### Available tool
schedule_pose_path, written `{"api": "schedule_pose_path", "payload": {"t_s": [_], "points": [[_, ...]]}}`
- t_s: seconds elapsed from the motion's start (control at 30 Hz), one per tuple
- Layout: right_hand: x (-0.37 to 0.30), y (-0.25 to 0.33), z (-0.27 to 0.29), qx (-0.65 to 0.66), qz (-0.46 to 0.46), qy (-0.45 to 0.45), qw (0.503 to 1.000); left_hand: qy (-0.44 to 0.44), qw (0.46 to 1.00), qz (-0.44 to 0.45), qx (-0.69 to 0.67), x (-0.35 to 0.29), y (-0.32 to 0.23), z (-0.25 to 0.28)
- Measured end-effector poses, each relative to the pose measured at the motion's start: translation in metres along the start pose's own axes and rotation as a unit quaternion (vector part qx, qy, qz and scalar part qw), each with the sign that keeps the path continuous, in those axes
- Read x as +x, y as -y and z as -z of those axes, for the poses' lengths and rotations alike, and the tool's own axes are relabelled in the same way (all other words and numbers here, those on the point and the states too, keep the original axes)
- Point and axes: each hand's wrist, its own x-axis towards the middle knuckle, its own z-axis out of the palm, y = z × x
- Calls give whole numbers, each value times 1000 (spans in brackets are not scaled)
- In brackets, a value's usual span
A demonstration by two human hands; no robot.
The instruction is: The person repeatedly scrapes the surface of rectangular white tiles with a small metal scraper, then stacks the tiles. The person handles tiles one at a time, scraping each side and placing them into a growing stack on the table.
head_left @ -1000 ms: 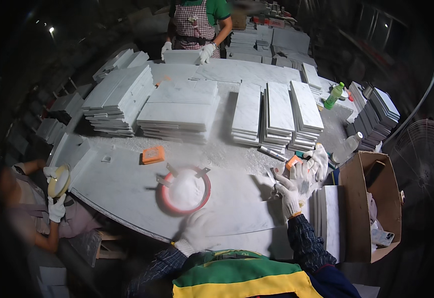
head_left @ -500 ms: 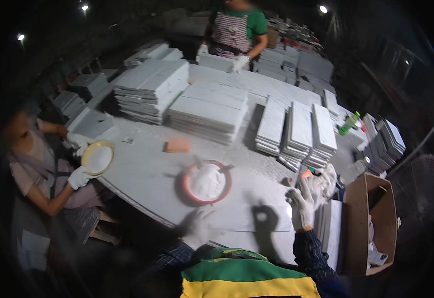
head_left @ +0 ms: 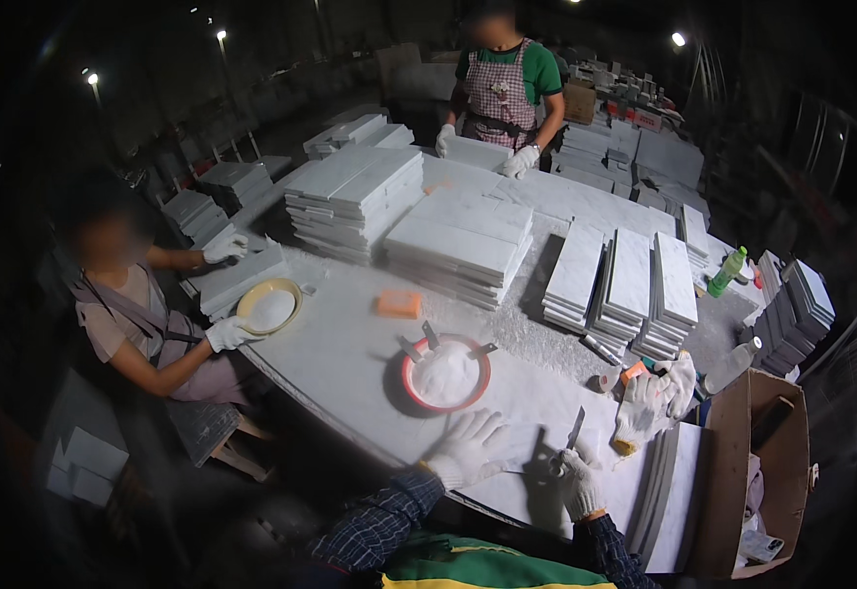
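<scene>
My left hand (head_left: 466,450), in a white knit glove, lies with fingers spread on a pale slab (head_left: 522,501) at the table's near edge. My right hand (head_left: 581,483), also gloved, is closed around a narrow metal scraper (head_left: 577,426) whose blade points up and away from me. Just beyond my left hand stands a red-rimmed bowl (head_left: 407,388) of white powder or paste (head_left: 447,375). Three metal blades stick out of the bowl. Past my right hand, a heap of white gloves (head_left: 652,398) rests beside an orange piece (head_left: 633,372).
Stone slab stacks (head_left: 355,201) fill the table's far side. An orange block (head_left: 399,303) lies beyond the bowl. At right are a green bottle (head_left: 729,272), a clear bottle (head_left: 731,365) and a cardboard box (head_left: 723,481). One co-worker holds a yellow bowl (head_left: 292,292); another handles a slab (head_left: 478,152).
The view has shifted, so the scene sits further right. My left hand has come to rest on the slab, and my right hand is lower, with the scraper now plainly visible. The left co-worker's one hand has left the yellow bowl.
</scene>
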Motion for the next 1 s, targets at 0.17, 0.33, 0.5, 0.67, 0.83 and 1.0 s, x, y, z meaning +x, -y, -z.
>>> {"api": "schedule_pose_path", "payload": {"t_s": [0.17,0.33,0.5,0.67,0.83,1.0], "points": [[-21,3,11,-44,-23,1,999,101,954,-198,-203,-45,-4,19],[-52,-3,4,-85,-44,44,994,-98,962,137,-216,-120,4,66],[-70,-18,-54,-229,-143,116,956,-121,804,198,-548,-90,-23,21],[-73,-14,-116,-269,-154,197,930,-64,919,202,-331,-83,-39,12],[-76,-16,-122,-482,-90,256,833,14,863,259,-433,-101,-21,33],[-78,-32,-102,-430,-145,132,881,-184,759,287,-555,-86,-4,34]]}}
